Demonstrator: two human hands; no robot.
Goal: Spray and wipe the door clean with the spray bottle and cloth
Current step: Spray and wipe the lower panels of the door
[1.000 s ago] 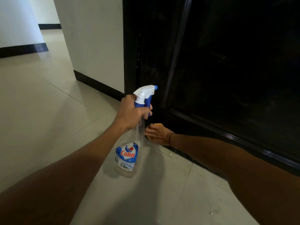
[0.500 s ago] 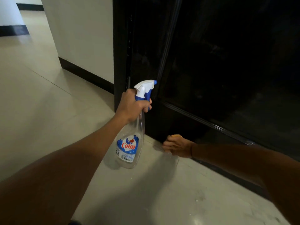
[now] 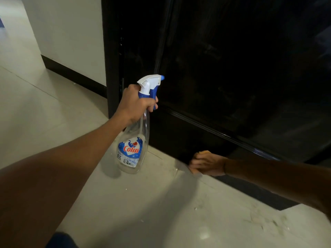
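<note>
The right hand (image 3: 207, 164), gripping the cloth (image 3: 203, 152), has slid rightward along the bottom of the door (image 3: 232, 68), so wiping is progressing there. The left hand (image 3: 136, 104) holds the bottle (image 3: 133, 147) by its neck, raised beside the door.

The spray bottle (image 3: 133, 140) hangs left of the door (image 3: 232, 68), above the floor (image 3: 44, 113) (cloth (image 3: 204, 152) low against the door's bottom edge, further right).

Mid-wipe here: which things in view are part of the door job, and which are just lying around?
Job:
- spray bottle, gripped by left hand
- orange cloth, held by right hand
- black door

Lying about:
- debris specks on floor tiles
</note>
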